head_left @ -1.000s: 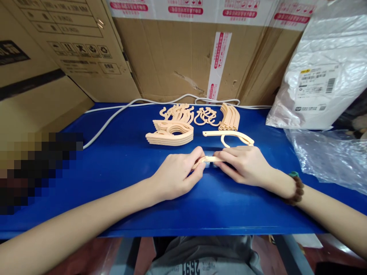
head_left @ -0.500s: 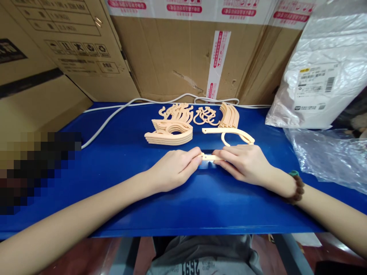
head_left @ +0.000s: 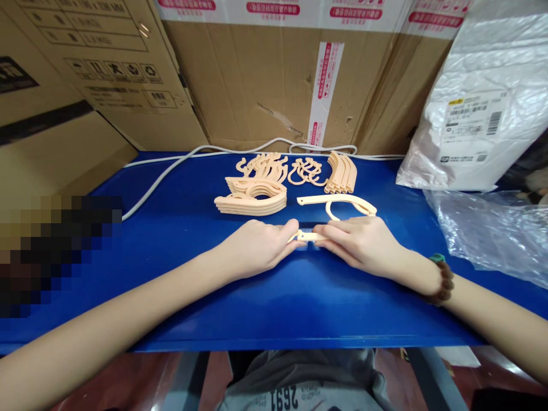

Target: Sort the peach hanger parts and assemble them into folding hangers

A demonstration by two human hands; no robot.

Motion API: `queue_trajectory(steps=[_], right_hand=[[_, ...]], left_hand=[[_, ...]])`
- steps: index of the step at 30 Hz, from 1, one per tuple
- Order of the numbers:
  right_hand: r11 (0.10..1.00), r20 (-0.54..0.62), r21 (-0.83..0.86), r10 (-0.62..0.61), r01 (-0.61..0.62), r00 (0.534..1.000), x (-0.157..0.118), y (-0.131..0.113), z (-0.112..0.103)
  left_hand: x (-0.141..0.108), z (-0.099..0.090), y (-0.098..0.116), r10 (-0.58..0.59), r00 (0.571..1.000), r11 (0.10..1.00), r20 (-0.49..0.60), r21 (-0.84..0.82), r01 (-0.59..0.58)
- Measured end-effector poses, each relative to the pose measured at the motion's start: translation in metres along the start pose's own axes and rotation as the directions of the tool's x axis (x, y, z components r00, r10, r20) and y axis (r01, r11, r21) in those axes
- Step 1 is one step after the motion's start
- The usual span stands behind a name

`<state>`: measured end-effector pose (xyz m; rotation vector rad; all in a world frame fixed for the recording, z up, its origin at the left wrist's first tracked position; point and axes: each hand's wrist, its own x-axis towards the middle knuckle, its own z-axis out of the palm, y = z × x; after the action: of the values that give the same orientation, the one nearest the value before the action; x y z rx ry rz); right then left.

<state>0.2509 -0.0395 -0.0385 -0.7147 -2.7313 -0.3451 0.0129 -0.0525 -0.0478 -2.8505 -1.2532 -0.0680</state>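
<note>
My right hand [head_left: 363, 242] is closed on a cream plastic hanger arm [head_left: 306, 236], whose holed end sticks out to the left. My left hand [head_left: 265, 245] pinches a thin cream piece [head_left: 293, 237] against that end; its shape is mostly hidden by the fingers. Just beyond my right hand shows another curved hanger arm [head_left: 334, 199], with a curved hook [head_left: 329, 211] below it. Whether these join the held arm I cannot tell. Behind lie a stack of folded hangers [head_left: 252, 204], loose hooks [head_left: 269, 166], more hooks [head_left: 306, 171] and a row of hanger arms [head_left: 342, 172].
The blue table [head_left: 265, 308] ends close to my body. A white cable [head_left: 158, 191] runs along its back, before a cardboard box [head_left: 240, 85]. Another box [head_left: 128, 103] stands left. A white plastic mailer [head_left: 466, 125] and clear plastic film [head_left: 483, 234] lie right.
The held arm's end has shifted slightly left and is tilted differently, showing more of its tip. The curved arm beyond has moved a little left and down. Both hands keep their grip.
</note>
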Motion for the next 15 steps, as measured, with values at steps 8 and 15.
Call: queue_trajectory(steps=[8, 15], right_hand=[[1.000, -0.005, -0.005, -0.001, 0.001, 1.000, 0.0002, -0.0002, 0.0009], [0.999, 0.018, 0.032, 0.018, -0.018, 1.000, 0.0009, -0.0009, 0.0006]], left_hand=[[-0.0001, 0.0029, 0.0004, 0.031, 0.999, 0.998, -0.031, 0.055, -0.029], [-0.0002, 0.0040, -0.0004, 0.078, 0.992, 0.989, -0.104, 0.136, -0.064]])
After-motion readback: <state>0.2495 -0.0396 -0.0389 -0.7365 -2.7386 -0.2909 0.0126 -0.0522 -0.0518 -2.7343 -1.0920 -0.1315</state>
